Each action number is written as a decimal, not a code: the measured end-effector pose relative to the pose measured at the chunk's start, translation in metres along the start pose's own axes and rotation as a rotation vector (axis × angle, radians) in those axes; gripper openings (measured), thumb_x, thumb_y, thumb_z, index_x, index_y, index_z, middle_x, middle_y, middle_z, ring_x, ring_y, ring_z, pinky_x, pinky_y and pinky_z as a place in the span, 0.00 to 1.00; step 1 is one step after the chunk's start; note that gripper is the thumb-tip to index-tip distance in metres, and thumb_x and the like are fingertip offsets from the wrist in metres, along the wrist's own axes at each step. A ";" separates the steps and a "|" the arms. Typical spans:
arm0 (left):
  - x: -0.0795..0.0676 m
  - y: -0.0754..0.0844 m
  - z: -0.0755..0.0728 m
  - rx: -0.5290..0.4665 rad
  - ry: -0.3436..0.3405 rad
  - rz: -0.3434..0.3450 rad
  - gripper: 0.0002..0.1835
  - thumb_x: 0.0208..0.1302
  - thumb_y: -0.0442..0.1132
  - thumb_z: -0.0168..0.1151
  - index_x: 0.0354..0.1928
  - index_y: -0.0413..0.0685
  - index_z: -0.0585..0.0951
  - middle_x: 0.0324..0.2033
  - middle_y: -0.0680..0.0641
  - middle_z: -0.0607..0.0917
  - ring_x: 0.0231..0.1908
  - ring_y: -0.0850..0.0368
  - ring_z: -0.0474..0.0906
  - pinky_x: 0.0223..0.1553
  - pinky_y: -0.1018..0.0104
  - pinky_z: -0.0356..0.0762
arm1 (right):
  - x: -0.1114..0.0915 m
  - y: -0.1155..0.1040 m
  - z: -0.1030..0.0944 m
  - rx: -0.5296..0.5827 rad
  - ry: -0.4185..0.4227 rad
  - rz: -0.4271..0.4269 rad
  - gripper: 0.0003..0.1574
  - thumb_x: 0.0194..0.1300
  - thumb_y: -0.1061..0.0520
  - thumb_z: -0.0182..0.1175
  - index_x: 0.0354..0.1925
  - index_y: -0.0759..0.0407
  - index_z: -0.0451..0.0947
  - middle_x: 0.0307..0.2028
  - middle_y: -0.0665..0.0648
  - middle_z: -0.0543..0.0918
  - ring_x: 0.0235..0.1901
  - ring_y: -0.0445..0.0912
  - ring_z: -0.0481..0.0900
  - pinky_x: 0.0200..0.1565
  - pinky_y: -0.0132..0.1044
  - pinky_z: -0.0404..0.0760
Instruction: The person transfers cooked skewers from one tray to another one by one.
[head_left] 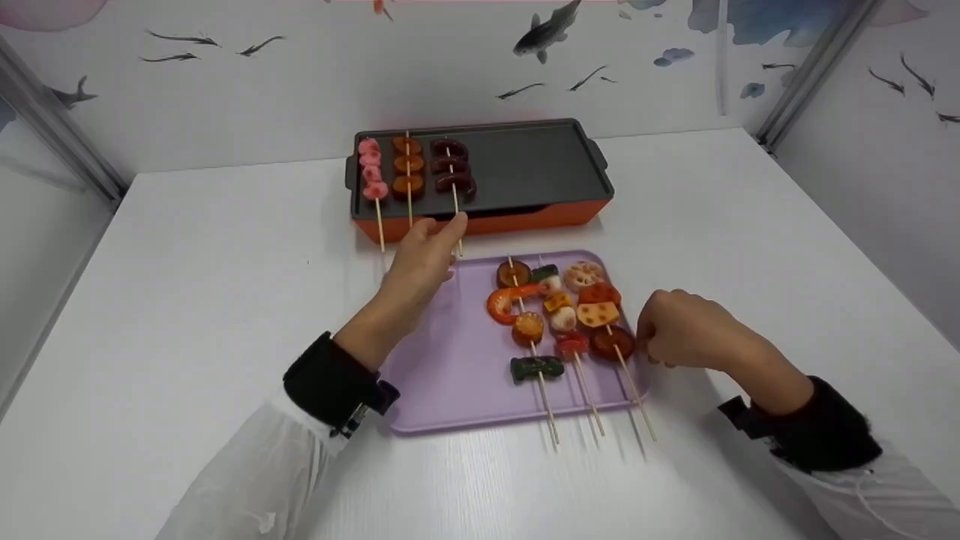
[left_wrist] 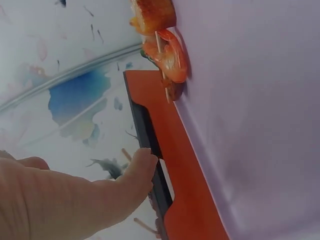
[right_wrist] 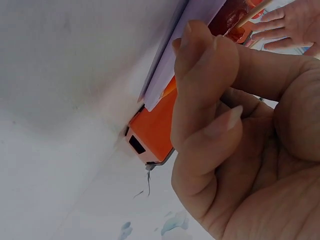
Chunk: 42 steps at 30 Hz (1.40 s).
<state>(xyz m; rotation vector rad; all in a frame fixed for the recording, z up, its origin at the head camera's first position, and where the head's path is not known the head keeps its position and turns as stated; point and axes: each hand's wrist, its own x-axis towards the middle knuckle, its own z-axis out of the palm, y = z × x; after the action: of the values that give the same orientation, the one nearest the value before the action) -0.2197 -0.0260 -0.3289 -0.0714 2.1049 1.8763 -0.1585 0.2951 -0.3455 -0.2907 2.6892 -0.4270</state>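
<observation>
Near the grill's front, my left hand (head_left: 421, 262) has its thumb over the stick of the skewer of dark red sausage pieces (head_left: 453, 166). In the right wrist view its fingers (right_wrist: 272, 34) look straight and spread. That skewer lies on the black-topped orange grill (head_left: 536, 161), to the right of a skewer of round orange-brown slices (head_left: 408, 163) and one of pink pieces (head_left: 371, 169). My right hand (head_left: 694, 330) holds nothing; its fingers curl loosely beside the right edge of the lilac tray (head_left: 442, 375). Nearest to it is a skewer with lotus root (head_left: 583, 276).
Two more skewers lie on the tray's right half, one with a shrimp (head_left: 501, 304), the other with a red piece (head_left: 571, 345). Their sticks overhang the tray's front edge. Behind the grill stands a white wall (head_left: 262, 97) with painted fish.
</observation>
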 end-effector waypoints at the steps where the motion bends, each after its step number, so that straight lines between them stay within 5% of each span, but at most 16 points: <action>1: 0.004 0.000 0.001 -0.024 0.001 -0.018 0.42 0.76 0.62 0.51 0.78 0.41 0.54 0.70 0.40 0.67 0.65 0.45 0.71 0.67 0.55 0.70 | 0.000 0.000 0.000 -0.002 0.001 0.000 0.15 0.52 0.72 0.57 0.29 0.58 0.88 0.17 0.49 0.81 0.18 0.43 0.74 0.20 0.36 0.69; 6: 0.019 -0.002 0.008 -0.192 -0.009 -0.085 0.36 0.78 0.57 0.51 0.74 0.40 0.58 0.64 0.35 0.69 0.58 0.42 0.76 0.60 0.57 0.77 | 0.001 -0.001 0.000 -0.001 -0.002 0.006 0.14 0.51 0.71 0.58 0.29 0.59 0.87 0.17 0.49 0.79 0.18 0.44 0.72 0.20 0.36 0.69; 15: 0.041 -0.001 0.020 -0.490 0.057 -0.126 0.25 0.81 0.45 0.49 0.69 0.35 0.66 0.42 0.37 0.79 0.31 0.53 0.78 0.36 0.67 0.80 | 0.002 0.000 -0.001 0.003 -0.003 -0.005 0.12 0.53 0.71 0.59 0.29 0.60 0.87 0.18 0.50 0.80 0.18 0.43 0.73 0.20 0.36 0.70; 20: 0.049 -0.002 0.024 -0.487 0.111 -0.117 0.19 0.80 0.34 0.48 0.64 0.28 0.71 0.32 0.43 0.80 0.27 0.56 0.76 0.32 0.70 0.77 | 0.002 0.000 -0.002 -0.003 -0.003 -0.009 0.12 0.54 0.71 0.59 0.30 0.60 0.87 0.18 0.50 0.80 0.18 0.44 0.74 0.20 0.36 0.71; 25: 0.048 -0.002 0.028 -0.505 0.115 -0.075 0.17 0.75 0.25 0.51 0.62 0.26 0.74 0.33 0.41 0.82 0.30 0.55 0.78 0.32 0.70 0.78 | 0.001 0.000 -0.001 -0.003 0.001 -0.016 0.13 0.54 0.71 0.58 0.30 0.59 0.87 0.17 0.49 0.79 0.18 0.44 0.73 0.20 0.36 0.70; 34: 0.039 0.003 0.026 -0.527 0.059 -0.054 0.18 0.75 0.26 0.54 0.63 0.29 0.75 0.38 0.39 0.84 0.32 0.54 0.82 0.36 0.71 0.81 | 0.000 0.001 0.001 0.012 0.017 -0.042 0.18 0.53 0.73 0.55 0.31 0.58 0.89 0.16 0.49 0.81 0.18 0.43 0.74 0.20 0.36 0.70; 42: 0.014 0.007 0.019 -0.475 0.006 -0.009 0.13 0.74 0.29 0.57 0.56 0.32 0.80 0.44 0.35 0.86 0.34 0.52 0.85 0.44 0.65 0.85 | -0.001 0.000 0.001 0.000 0.028 -0.035 0.17 0.52 0.72 0.55 0.30 0.59 0.88 0.16 0.49 0.80 0.18 0.43 0.74 0.20 0.36 0.70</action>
<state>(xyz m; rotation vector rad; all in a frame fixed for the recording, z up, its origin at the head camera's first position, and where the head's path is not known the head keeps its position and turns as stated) -0.2303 -0.0038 -0.3279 -0.1925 1.6140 2.3289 -0.1575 0.2954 -0.3460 -0.3349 2.7148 -0.4452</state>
